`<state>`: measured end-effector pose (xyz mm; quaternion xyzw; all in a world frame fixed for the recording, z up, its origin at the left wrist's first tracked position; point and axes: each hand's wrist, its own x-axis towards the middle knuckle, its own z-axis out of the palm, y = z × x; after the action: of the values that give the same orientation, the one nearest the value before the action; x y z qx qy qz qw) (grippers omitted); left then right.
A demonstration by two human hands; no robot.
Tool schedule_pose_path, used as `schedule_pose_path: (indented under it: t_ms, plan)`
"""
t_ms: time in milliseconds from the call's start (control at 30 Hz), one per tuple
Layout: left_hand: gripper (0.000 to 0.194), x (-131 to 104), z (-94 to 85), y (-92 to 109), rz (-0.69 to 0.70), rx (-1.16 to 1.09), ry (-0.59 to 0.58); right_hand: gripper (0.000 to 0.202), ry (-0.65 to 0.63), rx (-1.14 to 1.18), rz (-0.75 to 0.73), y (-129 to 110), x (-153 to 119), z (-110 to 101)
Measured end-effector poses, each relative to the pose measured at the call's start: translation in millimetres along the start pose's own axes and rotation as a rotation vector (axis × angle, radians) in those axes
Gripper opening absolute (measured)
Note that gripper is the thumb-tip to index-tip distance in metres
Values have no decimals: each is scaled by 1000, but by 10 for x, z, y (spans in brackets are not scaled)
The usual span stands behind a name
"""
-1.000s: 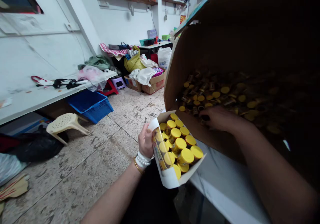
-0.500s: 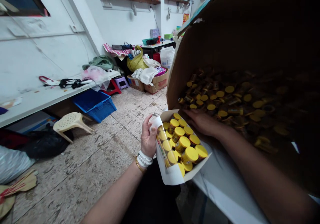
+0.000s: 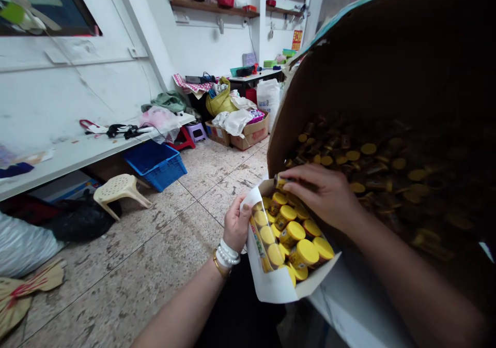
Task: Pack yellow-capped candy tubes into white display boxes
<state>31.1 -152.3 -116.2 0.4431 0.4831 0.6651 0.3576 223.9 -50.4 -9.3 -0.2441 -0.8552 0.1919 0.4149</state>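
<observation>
My left hand (image 3: 237,224) grips the left side of a small white box (image 3: 267,287) with a clear window, its thumb over the edge. Several small tubs with yellow lids (image 3: 293,231) fill the box, some upright and some tilted. Over the far end of the box, my right hand (image 3: 321,190) pinches one more small tub (image 3: 279,182) between thumb and fingers. To the right, a large cardboard carton (image 3: 282,125) lies open towards me, with a heap of the same yellow-lidded tubs (image 3: 368,149) inside in shadow.
A cream plastic stool (image 3: 121,188) and a blue crate (image 3: 157,164) stand on the floor to the left. Along the wall runs a white bench (image 3: 77,156) with clutter. Cartons with bags (image 3: 250,133) sit farther back. A white surface (image 3: 349,296) lies under the large carton.
My right hand has come from the large carton's edge to above the white box, with a tub now in its fingers. My left hand still holds the box. The view has shifted slightly.
</observation>
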Motion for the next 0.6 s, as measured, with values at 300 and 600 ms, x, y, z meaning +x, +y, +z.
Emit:
schedule_pose_path:
  t_ms: [300, 600]
  plan:
    - [42, -8, -4, 3, 6, 11, 3, 25, -225, -204, -269, -68, -35, 78]
    - [48, 1, -4, 30, 25, 48, 32, 14, -8, -112, -8, -172, 16, 105]
